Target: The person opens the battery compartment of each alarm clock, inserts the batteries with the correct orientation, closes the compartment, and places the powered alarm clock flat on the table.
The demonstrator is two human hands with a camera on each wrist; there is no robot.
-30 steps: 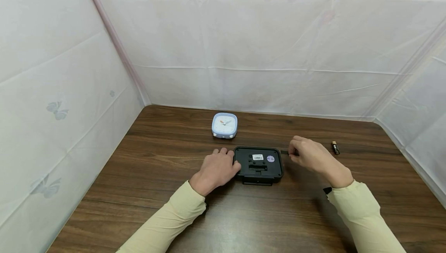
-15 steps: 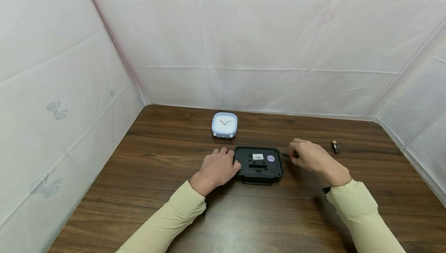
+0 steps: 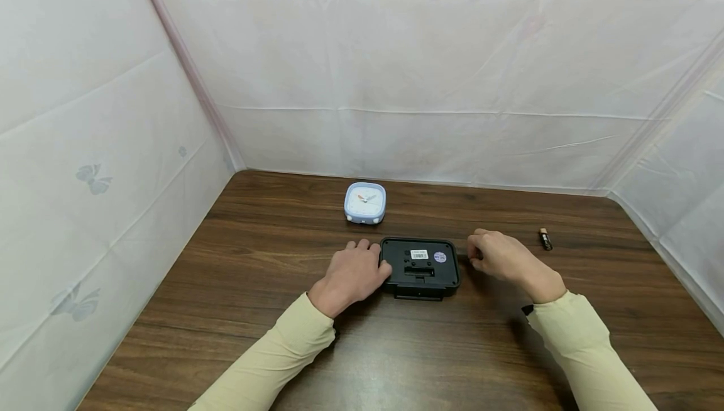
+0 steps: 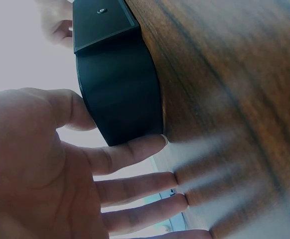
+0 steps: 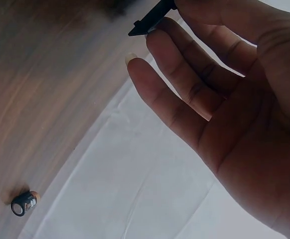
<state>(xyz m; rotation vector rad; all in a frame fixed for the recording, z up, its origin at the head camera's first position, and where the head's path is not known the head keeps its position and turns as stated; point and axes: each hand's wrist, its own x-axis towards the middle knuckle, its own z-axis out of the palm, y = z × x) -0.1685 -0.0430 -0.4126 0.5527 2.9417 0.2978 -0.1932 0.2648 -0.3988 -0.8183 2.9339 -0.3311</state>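
Observation:
A black box-shaped device (image 3: pixel 400 278) with an uncovered battery slot, a barcode label and a round sticker lies on the table in the head view. My left hand (image 3: pixel 349 276) holds its left end, the thumb on the upper edge and the index finger along the side, as the left wrist view shows on the dark end (image 4: pixel 120 94). Just off the device's right edge, my right hand (image 3: pixel 506 262) pinches a thin black battery cover (image 5: pixel 152 19). One end of the cover shows in the right wrist view; the fingers hide the rest.
Behind the device stands a small blue clock (image 3: pixel 364 203) with a white face. A battery (image 3: pixel 545 239) lies to the right, beyond my right hand. The brown wooden table (image 3: pixel 271 222) meets white sheeting (image 3: pixel 430 84) at the back and sides.
The right hand has shifted slightly down, and the battery cover in its fingers has changed angle. My left hand and the black device stay where they were.

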